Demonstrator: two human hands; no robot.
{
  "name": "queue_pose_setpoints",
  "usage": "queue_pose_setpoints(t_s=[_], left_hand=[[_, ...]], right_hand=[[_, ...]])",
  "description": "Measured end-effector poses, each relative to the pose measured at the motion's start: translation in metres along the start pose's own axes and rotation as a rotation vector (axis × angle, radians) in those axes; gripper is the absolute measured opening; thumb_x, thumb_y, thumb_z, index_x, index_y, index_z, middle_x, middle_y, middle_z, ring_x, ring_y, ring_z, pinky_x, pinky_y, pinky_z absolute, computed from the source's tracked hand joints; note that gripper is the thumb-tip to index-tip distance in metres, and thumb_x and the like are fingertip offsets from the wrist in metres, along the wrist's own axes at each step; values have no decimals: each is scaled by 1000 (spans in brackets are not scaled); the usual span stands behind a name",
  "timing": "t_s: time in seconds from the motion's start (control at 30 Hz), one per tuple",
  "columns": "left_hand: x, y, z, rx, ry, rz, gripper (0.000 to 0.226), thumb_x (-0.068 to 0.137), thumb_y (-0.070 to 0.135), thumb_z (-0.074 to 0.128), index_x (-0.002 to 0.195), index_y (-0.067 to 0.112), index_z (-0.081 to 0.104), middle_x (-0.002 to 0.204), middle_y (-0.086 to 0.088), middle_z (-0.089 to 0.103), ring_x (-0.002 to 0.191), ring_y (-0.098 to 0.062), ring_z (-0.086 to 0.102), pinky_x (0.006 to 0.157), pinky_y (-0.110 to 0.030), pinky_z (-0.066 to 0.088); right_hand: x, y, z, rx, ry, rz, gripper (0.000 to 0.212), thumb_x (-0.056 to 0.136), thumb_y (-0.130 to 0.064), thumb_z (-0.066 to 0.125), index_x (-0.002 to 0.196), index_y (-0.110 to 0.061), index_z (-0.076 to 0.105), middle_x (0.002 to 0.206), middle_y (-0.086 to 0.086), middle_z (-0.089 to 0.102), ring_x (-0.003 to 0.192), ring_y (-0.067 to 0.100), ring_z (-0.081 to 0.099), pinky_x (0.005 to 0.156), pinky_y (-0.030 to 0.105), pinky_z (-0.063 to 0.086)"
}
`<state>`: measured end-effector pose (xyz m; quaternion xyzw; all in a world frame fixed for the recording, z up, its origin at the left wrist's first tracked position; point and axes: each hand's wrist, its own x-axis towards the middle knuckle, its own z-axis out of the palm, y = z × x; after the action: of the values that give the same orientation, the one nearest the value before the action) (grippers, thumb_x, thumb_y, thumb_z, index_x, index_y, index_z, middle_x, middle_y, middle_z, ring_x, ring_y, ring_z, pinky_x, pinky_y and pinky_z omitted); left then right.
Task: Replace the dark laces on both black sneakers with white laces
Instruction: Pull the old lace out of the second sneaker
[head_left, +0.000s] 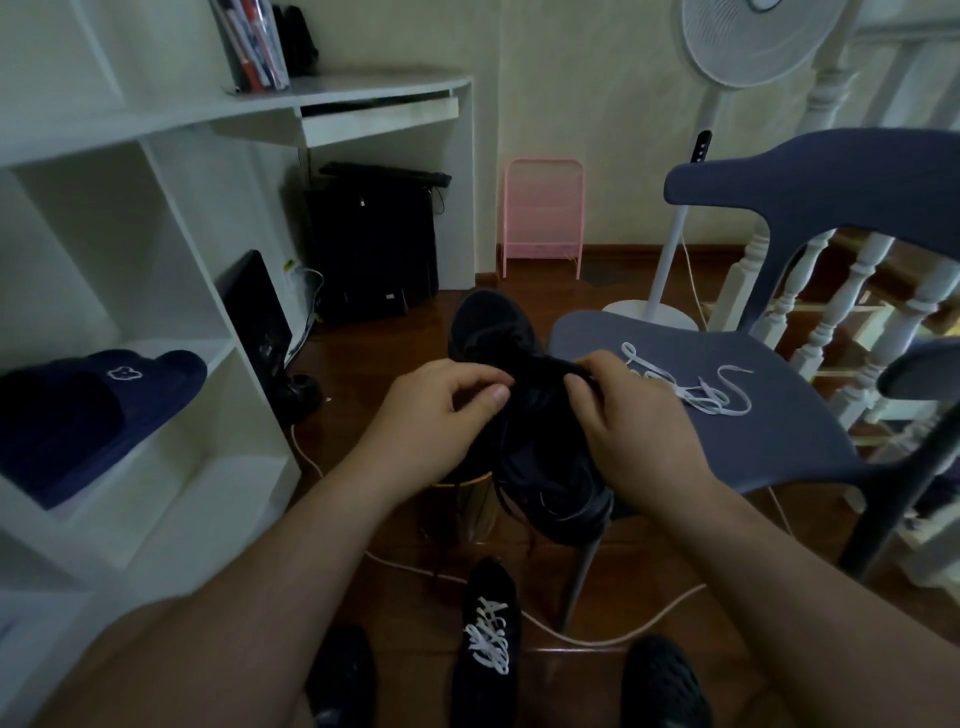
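While both hands pinch dark lace on sneaker (540, 457) — left hand (441, 410), right hand (623, 415) — tug one eyelet row at a time. White lace (696, 389) waits on chair seat (769, 447) just past your right knuckles; finished sneaker (488, 634) below grip.

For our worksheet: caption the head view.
Both hands work on a black sneaker; white lace waits on the chair.

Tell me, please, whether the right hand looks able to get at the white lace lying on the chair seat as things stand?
Probably yes. The white lace lies uncovered on the chair seat, just beyond the right hand, with nothing between them. That hand is busy gripping the black sneaker, so it would have to let go first.
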<state>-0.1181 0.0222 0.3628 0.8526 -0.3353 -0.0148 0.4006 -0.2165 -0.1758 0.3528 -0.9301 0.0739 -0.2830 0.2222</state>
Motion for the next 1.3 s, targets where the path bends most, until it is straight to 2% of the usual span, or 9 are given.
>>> queue_pose_setpoints(t_s=[0.1,0.37,0.53,0.67,0.77,0.87,1.1,1.17,1.3], left_hand=[[-1,-2,1,-33,-26,-29,28,108,42,53,132,45,68,117,25,58,110,5,53,86,-14,39],[4,-3,-5,45,-12,-23,18,108,26,55,101,37,67,102,17,62,92,4,57,76,-17,41],[6,9,1,-863,116,-259,28,112,10,42,96,20,63,74,9,63,60,-6,48,62,-25,38],[7,7,-8,-1083,-55,-204,16,88,7,56,100,18,58,70,4,50,58,-11,39,59,-28,32],[7,1,-10,-730,26,-168,32,80,-11,58,95,16,61,65,1,51,57,-14,48,58,-29,40],[7,-4,-7,-310,174,-120,23,91,3,73,86,26,68,70,-16,65,64,-32,63,66,-41,54],[12,-3,-16,-721,116,-477,49,102,58,46,77,21,66,52,3,40,49,-15,38,57,-31,33],[11,-7,-17,-490,144,-461,17,97,40,62,98,24,70,72,3,56,64,-17,51,61,-32,37],[7,-13,-14,-180,201,-359,77,82,22,74,147,44,40,135,2,50,120,-22,55,90,-39,53]], right_hand=[[-1,0,-2,2,-14,0,24,106,-39,47,112,-19,60,80,3,67,77,29,62,64,44,49],[-2,0,0,-7,-22,-37,25,106,-39,47,116,-21,62,83,2,69,79,28,63,64,42,48],[1,5,0,133,8,53,11,106,-38,49,101,-29,54,69,-11,53,67,18,54,57,36,33],[1,5,-1,108,-4,33,19,106,-37,47,110,-23,59,70,-14,50,72,20,55,62,34,34],[0,4,-1,110,-12,21,18,106,-37,48,109,-24,60,68,-13,52,69,21,56,60,35,36],[-2,2,-2,68,-10,-32,23,105,-38,47,113,-21,62,74,-5,62,74,26,62,61,40,44],[-1,11,0,63,-28,1,21,105,-38,47,108,-22,60,75,1,64,70,24,60,61,47,49],[-1,12,0,51,-24,4,20,106,-37,48,107,-21,60,75,1,64,71,24,60,60,45,47],[0,15,-1,41,-16,10,19,106,-36,49,104,-20,59,76,2,63,73,27,58,60,43,45]])
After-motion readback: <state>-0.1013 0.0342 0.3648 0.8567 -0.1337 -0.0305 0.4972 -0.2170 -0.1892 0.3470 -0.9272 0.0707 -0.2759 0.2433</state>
